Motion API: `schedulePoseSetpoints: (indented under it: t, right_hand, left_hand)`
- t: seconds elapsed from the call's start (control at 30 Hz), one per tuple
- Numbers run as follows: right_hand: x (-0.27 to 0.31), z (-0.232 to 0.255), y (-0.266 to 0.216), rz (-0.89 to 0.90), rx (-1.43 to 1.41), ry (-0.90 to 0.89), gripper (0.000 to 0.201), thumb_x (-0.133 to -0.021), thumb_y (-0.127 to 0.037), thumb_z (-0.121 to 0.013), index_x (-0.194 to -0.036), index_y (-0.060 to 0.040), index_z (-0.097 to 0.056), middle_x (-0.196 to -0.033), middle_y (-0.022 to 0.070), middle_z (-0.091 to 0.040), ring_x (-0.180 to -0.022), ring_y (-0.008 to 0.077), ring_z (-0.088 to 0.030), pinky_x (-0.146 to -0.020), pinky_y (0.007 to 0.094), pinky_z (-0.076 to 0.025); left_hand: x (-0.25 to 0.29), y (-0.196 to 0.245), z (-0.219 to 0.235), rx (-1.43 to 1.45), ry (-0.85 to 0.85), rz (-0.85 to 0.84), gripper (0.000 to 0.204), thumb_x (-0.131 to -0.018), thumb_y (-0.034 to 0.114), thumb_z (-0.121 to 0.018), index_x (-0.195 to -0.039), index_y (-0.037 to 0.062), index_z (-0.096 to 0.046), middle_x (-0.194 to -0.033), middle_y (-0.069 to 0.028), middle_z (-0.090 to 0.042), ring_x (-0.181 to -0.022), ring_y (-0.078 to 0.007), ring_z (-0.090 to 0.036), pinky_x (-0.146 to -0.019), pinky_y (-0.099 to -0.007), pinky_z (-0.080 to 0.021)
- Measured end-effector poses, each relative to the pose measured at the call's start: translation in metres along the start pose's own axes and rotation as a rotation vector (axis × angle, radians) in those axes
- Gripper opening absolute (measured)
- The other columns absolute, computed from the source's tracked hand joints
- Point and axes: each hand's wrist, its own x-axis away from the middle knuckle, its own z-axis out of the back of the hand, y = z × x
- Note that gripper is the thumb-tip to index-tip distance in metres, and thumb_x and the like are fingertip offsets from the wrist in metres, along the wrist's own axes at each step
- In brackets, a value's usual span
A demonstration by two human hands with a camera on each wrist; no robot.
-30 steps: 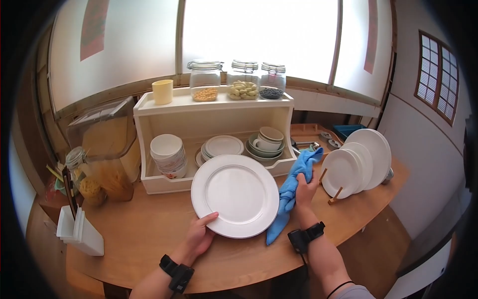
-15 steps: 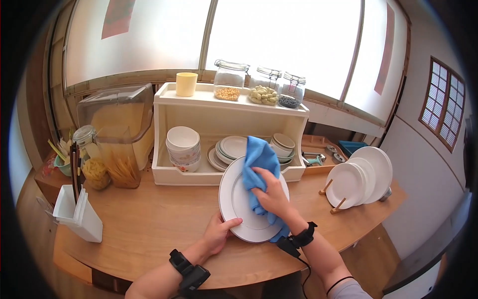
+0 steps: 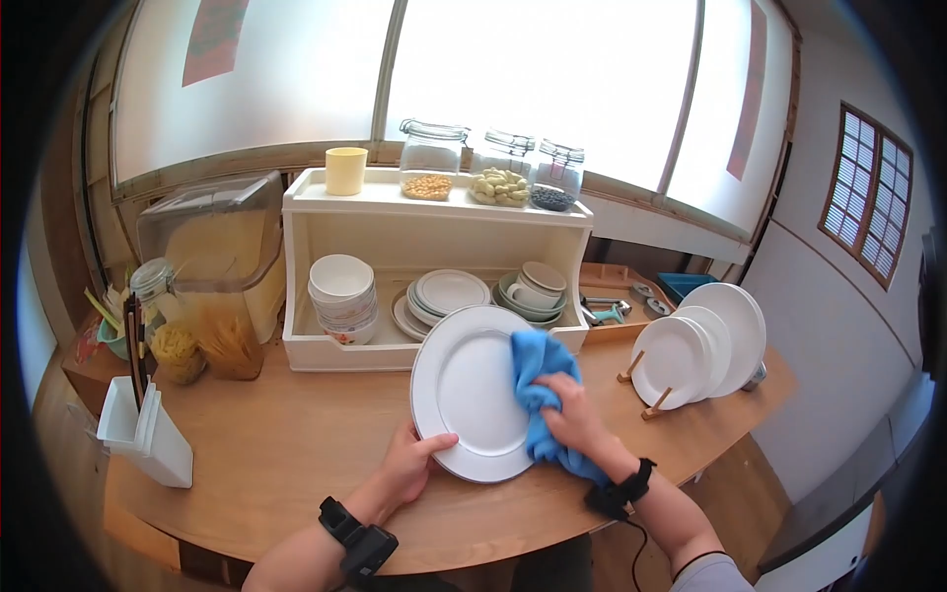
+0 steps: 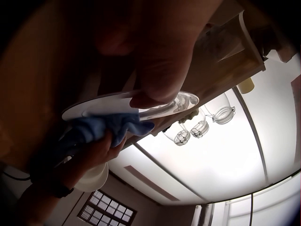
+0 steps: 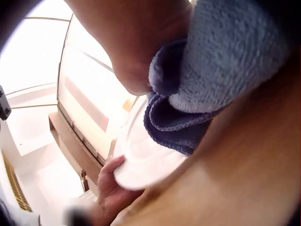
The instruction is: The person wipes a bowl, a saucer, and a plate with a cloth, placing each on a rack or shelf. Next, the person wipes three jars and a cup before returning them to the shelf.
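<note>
A round white plate (image 3: 466,400) is tilted up over the table in the head view. My left hand (image 3: 406,466) grips its lower left rim, thumb on the front face and the other fingers behind. Bunched in my right hand (image 3: 575,422) is a blue cloth (image 3: 530,357), which lies against the plate's right side and covers part of that rim. The left wrist view catches the plate (image 4: 106,104) nearly edge-on, with the cloth (image 4: 94,129) against its face. Folds of the cloth (image 5: 230,61) fill much of the right wrist view.
Behind the plate stands a white shelf (image 3: 434,229) with stacked bowls (image 3: 342,296), small plates (image 3: 452,289) and glass jars (image 3: 501,178). White plates (image 3: 671,360) stand in a wooden rack at right. A white utensil holder (image 3: 148,434) and food containers (image 3: 222,266) are at left.
From beside the plate, my right hand brought the cloth onto its upper middle face, then down to the right rim. My left hand kept its grip while the plate turned slightly.
</note>
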Motion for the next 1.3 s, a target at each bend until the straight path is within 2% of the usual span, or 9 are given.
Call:
schedulePoseSetpoints:
  t: [0.23,0.4,0.53,0.7,0.77,0.8,0.9,1.13,1.3]
  right_hand:
    - [-0.055,-0.014,-0.042,0.102,-0.051,0.241,0.041,-0.068,0.003,-0.053,-0.109,0.0018,-0.056,-0.102,0.0216,-0.058,-0.096,0.0399,-0.056,-0.086,0.0394,-0.045]
    - [-0.015,-0.032,-0.088,0.181,-0.211,-0.255,0.039,-0.067,0.001,-0.057,-0.106,-0.0021,-0.058,-0.102,0.0185,-0.059,-0.094,0.0365,-0.058,-0.082,0.0396,-0.048]
    - [0.005,-0.011,-0.058,0.142,-0.262,-0.34,0.035,-0.067,-0.001,-0.06,-0.103,-0.0024,-0.06,-0.096,0.0171,-0.06,-0.09,0.0349,-0.059,-0.079,0.0379,-0.049]
    - [0.006,0.029,-0.005,-0.009,-0.021,0.217,0.022,-0.071,-0.003,-0.059,-0.092,-0.0007,-0.063,-0.086,0.0171,-0.062,-0.083,0.032,-0.062,-0.073,0.0376,-0.05]
    - [0.0,0.038,0.007,-0.312,-0.083,0.489,0.026,-0.074,-0.004,-0.058,-0.099,-0.0005,-0.062,-0.085,0.014,-0.064,-0.08,0.0233,-0.063,-0.071,0.033,-0.05]
    - [-0.003,0.034,0.015,-0.307,-0.083,0.493,0.026,-0.074,-0.004,-0.058,-0.099,-0.0005,-0.062,-0.085,0.014,-0.064,-0.08,0.0233,-0.063,-0.071,0.033,-0.05]
    - [-0.009,0.019,0.016,-0.648,-1.096,0.265,0.032,-0.083,-0.007,-0.051,-0.114,-0.0025,-0.056,-0.09,0.0021,-0.061,-0.074,0.0099,-0.058,-0.066,0.0232,-0.047]
    - [-0.008,-0.008,-0.028,-0.354,-1.024,0.246,0.033,-0.09,-0.013,-0.05,-0.121,-0.003,-0.052,-0.099,0.0064,-0.061,-0.085,0.0127,-0.06,-0.071,0.0254,-0.051]
    - [-0.014,-0.002,-0.093,-0.246,-1.05,0.345,0.03,-0.088,-0.009,-0.048,-0.118,-0.0028,-0.052,-0.096,0.004,-0.059,-0.082,0.0099,-0.056,-0.07,0.0231,-0.048]
  left_hand:
    - [0.005,-0.002,-0.002,-0.062,-0.106,0.002,0.042,-0.082,0.005,-0.065,-0.121,-0.0019,-0.05,-0.114,-0.0114,-0.061,-0.1,-0.019,-0.061,-0.086,-0.032,-0.05]
    - [0.001,0.001,0.011,-0.02,-0.072,0.018,0.042,-0.081,0.004,-0.065,-0.12,-0.0012,-0.051,-0.112,-0.0106,-0.062,-0.098,-0.0184,-0.062,-0.084,-0.0308,-0.05]
    - [0.003,0.011,0.008,-0.003,0.005,-0.04,0.04,-0.082,0.006,-0.063,-0.12,-0.0008,-0.051,-0.109,-0.0102,-0.063,-0.096,-0.0189,-0.062,-0.084,-0.0309,-0.05]
    - [0.008,0.026,-0.006,0.021,0.077,-0.103,0.043,-0.085,0.01,-0.061,-0.124,-0.0017,-0.046,-0.115,-0.0123,-0.059,-0.105,-0.0203,-0.059,-0.09,-0.0334,-0.048]
    - [0.006,0.026,-0.004,0.122,0.077,-0.047,0.048,-0.09,0.018,-0.057,-0.129,-0.0027,-0.04,-0.124,-0.0153,-0.053,-0.113,-0.024,-0.054,-0.096,-0.0369,-0.044]
    - [0.005,0.026,-0.002,0.121,0.074,-0.051,0.048,-0.09,0.018,-0.057,-0.129,-0.0027,-0.04,-0.124,-0.0153,-0.053,-0.113,-0.024,-0.054,-0.096,-0.0369,-0.044]
    - [0.004,0.024,0.002,0.294,-0.007,0.084,0.051,-0.095,0.028,-0.048,-0.133,-0.003,-0.036,-0.129,-0.0181,-0.05,-0.118,-0.0292,-0.05,-0.101,-0.0409,-0.042]
    - [-0.008,0.008,0.01,0.034,0.176,-0.084,0.036,-0.095,0.024,-0.052,-0.119,-0.0027,-0.05,-0.108,-0.0122,-0.062,-0.093,-0.021,-0.063,-0.082,-0.0348,-0.053]
    - [-0.011,-0.003,0.012,-0.027,0.213,-0.02,0.035,-0.098,0.027,-0.046,-0.121,0.001,-0.048,-0.111,-0.0118,-0.061,-0.097,-0.021,-0.061,-0.085,-0.0358,-0.052]
